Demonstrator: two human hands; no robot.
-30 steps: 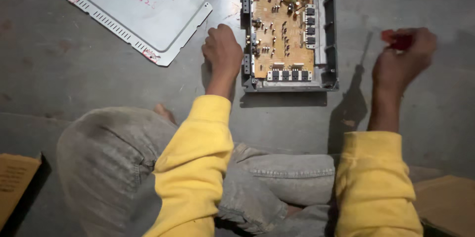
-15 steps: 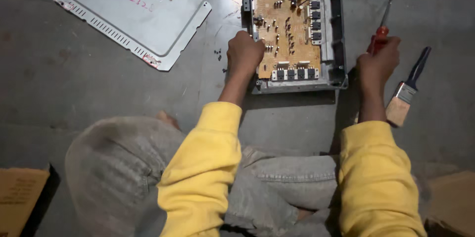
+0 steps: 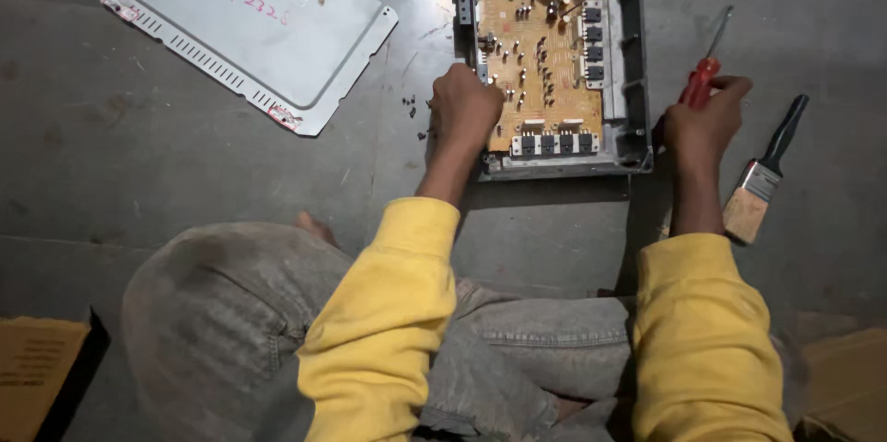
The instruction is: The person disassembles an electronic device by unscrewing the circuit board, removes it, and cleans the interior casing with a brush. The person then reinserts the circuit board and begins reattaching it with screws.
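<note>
Fingers (image 3: 730,86) of right hand (image 3: 704,123) gripping red screwdriver (image 3: 699,82), left hand (image 3: 465,109) fisted at circuit board (image 3: 545,45) edge

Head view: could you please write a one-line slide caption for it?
Left hand rests on an opened circuit board; right hand holds a red screwdriver beside a paintbrush.

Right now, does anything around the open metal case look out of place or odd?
Small dark screws lie scattered loose on the grey floor beside the left hand, and the removed grey metal cover lies askew.
</note>
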